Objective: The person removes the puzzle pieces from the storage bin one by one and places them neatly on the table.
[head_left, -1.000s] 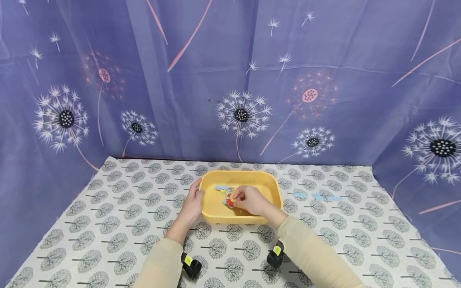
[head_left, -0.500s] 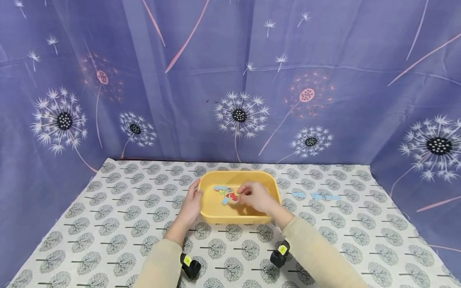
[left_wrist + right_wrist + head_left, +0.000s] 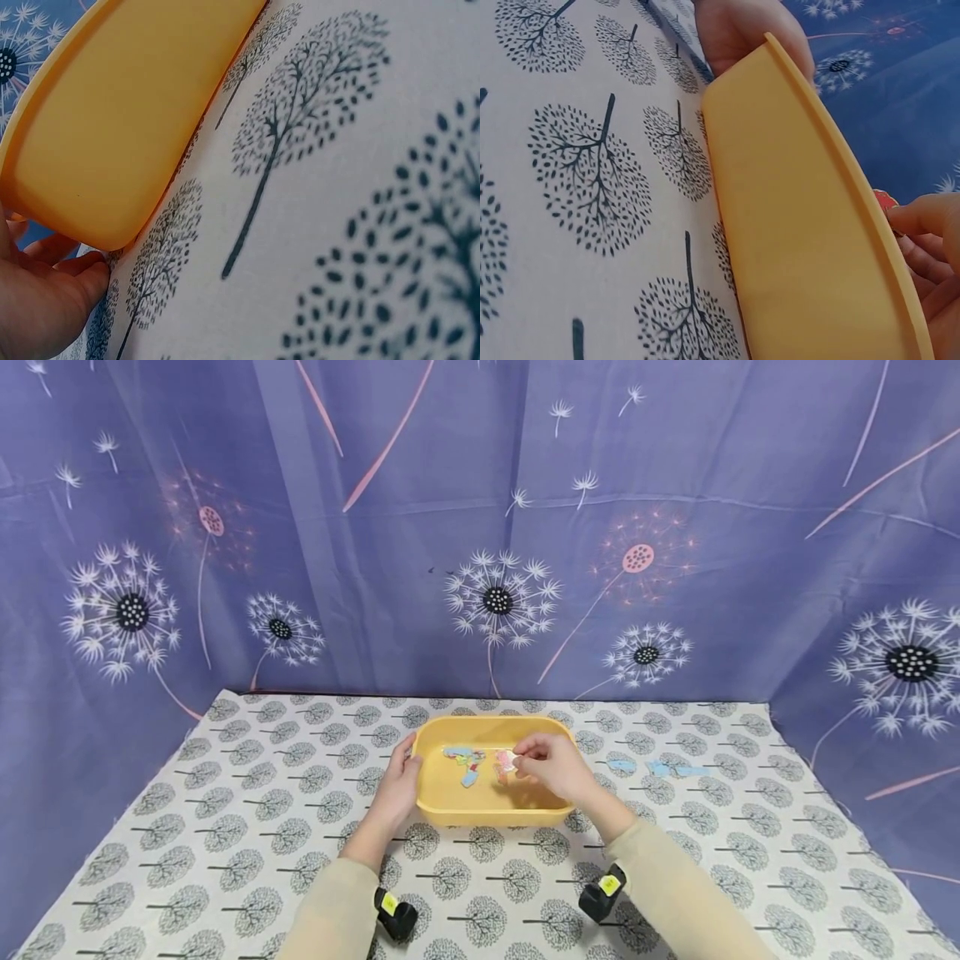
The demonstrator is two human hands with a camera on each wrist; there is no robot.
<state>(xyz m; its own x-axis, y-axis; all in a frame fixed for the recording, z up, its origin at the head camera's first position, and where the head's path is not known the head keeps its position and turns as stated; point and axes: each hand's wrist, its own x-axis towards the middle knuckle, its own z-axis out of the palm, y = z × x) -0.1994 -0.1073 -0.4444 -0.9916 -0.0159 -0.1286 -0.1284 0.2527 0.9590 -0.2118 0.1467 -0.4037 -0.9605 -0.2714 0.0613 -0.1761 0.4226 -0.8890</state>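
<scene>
"Where are the hands?"
"The left hand [image 3: 395,787] rests against the outside of the yellow tray [image 3: 491,817] at its left end, fingers relaxed. The right hand [image 3: 562,768] pinches a pinkish piece [image 3: 503,760] between thumb and fingers, over the tray."
"What changed?"
"The right hand has drawn rightward, away from the heap of pieces [image 3: 467,761], and the held piece now stands apart from it."
"Meaning?"
"One piece is singled out, I'd judge; the sorting looks unfinished. Whether it touches the tray floor, I can't tell."
"And farther off?"
"Light-blue pieces [image 3: 686,771] lie on the table [image 3: 300,860], right of the tray."
</scene>
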